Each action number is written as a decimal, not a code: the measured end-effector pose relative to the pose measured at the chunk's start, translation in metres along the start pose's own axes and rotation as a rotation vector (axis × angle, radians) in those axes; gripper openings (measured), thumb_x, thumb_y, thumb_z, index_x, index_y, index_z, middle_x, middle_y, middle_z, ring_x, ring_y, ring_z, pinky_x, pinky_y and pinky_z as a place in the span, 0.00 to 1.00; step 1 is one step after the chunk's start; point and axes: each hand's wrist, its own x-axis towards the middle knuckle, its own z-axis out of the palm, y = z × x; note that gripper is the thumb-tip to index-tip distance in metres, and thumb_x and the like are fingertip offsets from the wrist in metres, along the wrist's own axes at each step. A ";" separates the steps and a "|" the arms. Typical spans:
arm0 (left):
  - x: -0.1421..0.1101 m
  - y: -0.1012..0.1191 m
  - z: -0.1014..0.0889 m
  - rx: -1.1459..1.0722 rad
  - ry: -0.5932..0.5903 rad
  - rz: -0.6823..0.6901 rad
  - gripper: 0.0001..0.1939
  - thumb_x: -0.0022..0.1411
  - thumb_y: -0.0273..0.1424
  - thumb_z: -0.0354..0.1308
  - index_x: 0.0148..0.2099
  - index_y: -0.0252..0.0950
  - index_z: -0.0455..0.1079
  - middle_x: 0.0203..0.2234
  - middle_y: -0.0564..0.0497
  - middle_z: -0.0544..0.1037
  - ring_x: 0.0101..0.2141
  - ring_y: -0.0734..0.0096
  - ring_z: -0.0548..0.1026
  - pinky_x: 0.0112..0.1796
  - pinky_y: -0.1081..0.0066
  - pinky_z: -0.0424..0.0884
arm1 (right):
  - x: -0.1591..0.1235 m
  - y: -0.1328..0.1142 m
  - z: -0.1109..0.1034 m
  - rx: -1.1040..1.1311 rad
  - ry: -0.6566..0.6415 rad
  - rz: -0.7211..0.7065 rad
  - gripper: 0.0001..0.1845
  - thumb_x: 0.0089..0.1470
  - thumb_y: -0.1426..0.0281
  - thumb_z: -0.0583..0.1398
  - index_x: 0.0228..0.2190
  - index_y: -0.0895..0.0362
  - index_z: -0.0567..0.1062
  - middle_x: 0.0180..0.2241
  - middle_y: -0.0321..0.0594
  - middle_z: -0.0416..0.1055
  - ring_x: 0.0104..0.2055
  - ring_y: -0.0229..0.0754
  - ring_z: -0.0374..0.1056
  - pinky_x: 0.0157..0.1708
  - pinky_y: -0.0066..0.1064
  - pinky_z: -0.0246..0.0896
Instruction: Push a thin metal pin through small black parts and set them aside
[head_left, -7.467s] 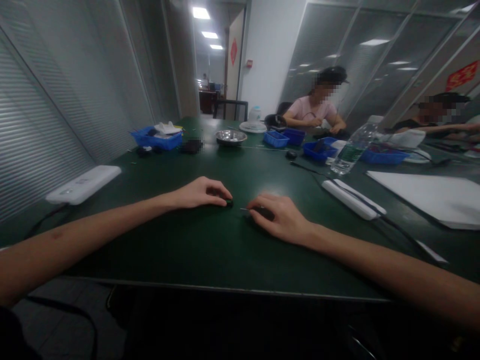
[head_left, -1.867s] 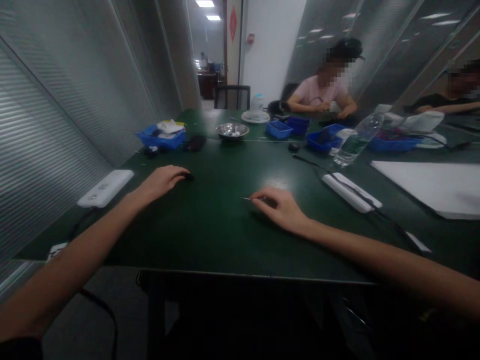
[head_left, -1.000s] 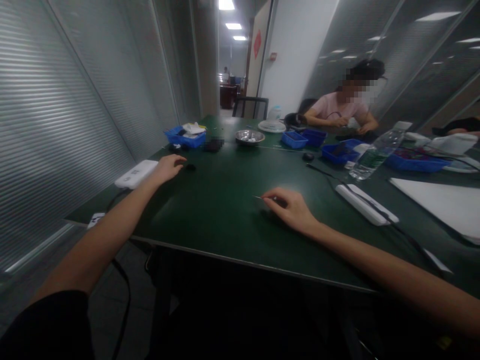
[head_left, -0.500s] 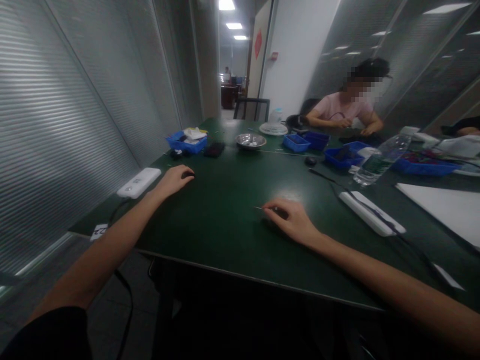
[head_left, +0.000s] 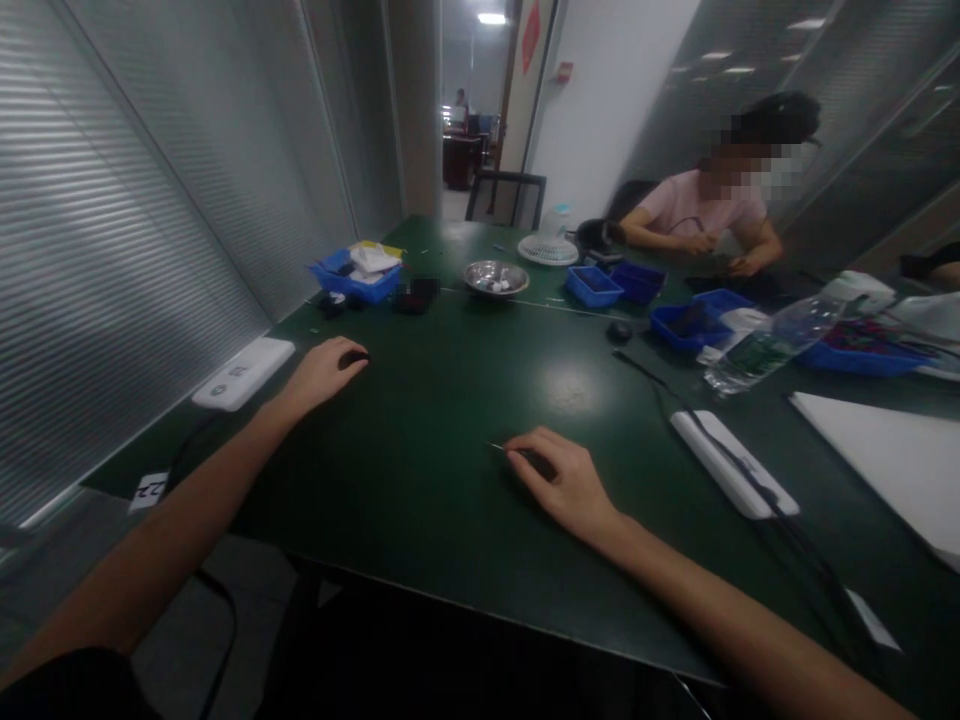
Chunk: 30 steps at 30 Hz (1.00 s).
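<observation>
My left hand (head_left: 321,378) rests on the left side of the dark green table (head_left: 420,520). Its thumb and fingers close around a small black thing (head_left: 354,358) whose kind I cannot make out. Nearer the middle, my right hand (head_left: 562,478) pinches a thin, silver, needle-like piece (head_left: 494,446) between thumb and forefinger. The tip points left, just above or on the tabletop; the rest is hidden in the fingers. The two hands are well apart.
White power strips lie left (head_left: 244,373) and right (head_left: 735,465). Farther back are a metal bowl (head_left: 496,279), a blue tray (head_left: 360,283), more blue trays (head_left: 594,287) and a tilted plastic bottle (head_left: 772,345). A person in pink (head_left: 686,215) sits at the far right.
My view has shifted and tilted slightly down, so the table and both hands appear lower or farther left. Both hands keep the same grip.
</observation>
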 end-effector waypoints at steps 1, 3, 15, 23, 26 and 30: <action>0.001 0.000 0.000 0.007 -0.002 -0.004 0.22 0.71 0.47 0.52 0.55 0.38 0.75 0.53 0.42 0.78 0.53 0.52 0.75 0.56 0.52 0.70 | 0.000 0.000 0.001 -0.023 -0.004 -0.007 0.12 0.70 0.64 0.57 0.45 0.53 0.80 0.41 0.41 0.78 0.38 0.41 0.75 0.37 0.33 0.71; 0.002 0.000 -0.001 0.016 -0.009 -0.003 0.22 0.71 0.47 0.52 0.55 0.38 0.75 0.53 0.41 0.78 0.53 0.52 0.75 0.57 0.52 0.70 | -0.001 0.001 0.002 -0.067 -0.022 -0.025 0.12 0.70 0.65 0.57 0.45 0.54 0.79 0.40 0.41 0.78 0.38 0.41 0.75 0.39 0.33 0.70; -0.028 0.039 -0.034 0.159 0.155 0.015 0.28 0.72 0.41 0.52 0.69 0.37 0.65 0.67 0.40 0.65 0.68 0.45 0.59 0.67 0.41 0.55 | -0.003 -0.004 0.005 -0.190 -0.081 -0.076 0.13 0.71 0.64 0.56 0.45 0.54 0.79 0.39 0.41 0.77 0.35 0.41 0.75 0.35 0.32 0.68; -0.282 0.142 -0.011 -0.221 0.107 -0.152 0.09 0.60 0.41 0.56 0.37 0.57 0.79 0.42 0.50 0.81 0.54 0.47 0.75 0.60 0.45 0.70 | -0.003 -0.002 0.007 -0.220 -0.079 -0.075 0.14 0.71 0.63 0.55 0.45 0.53 0.80 0.42 0.43 0.79 0.37 0.43 0.76 0.36 0.33 0.70; -0.327 0.133 0.049 -0.317 0.000 -0.539 0.13 0.58 0.42 0.54 0.42 0.51 0.77 0.50 0.47 0.79 0.57 0.45 0.74 0.60 0.46 0.71 | -0.003 -0.003 0.006 -0.215 -0.087 -0.068 0.14 0.71 0.63 0.55 0.45 0.53 0.80 0.41 0.43 0.79 0.36 0.43 0.76 0.35 0.33 0.70; -0.299 0.105 0.095 -0.203 -0.080 -0.830 0.25 0.57 0.37 0.57 0.57 0.39 0.71 0.54 0.39 0.76 0.58 0.39 0.73 0.57 0.42 0.73 | -0.003 -0.004 0.004 -0.179 -0.105 -0.067 0.14 0.71 0.64 0.55 0.46 0.53 0.79 0.42 0.43 0.78 0.36 0.42 0.76 0.35 0.33 0.70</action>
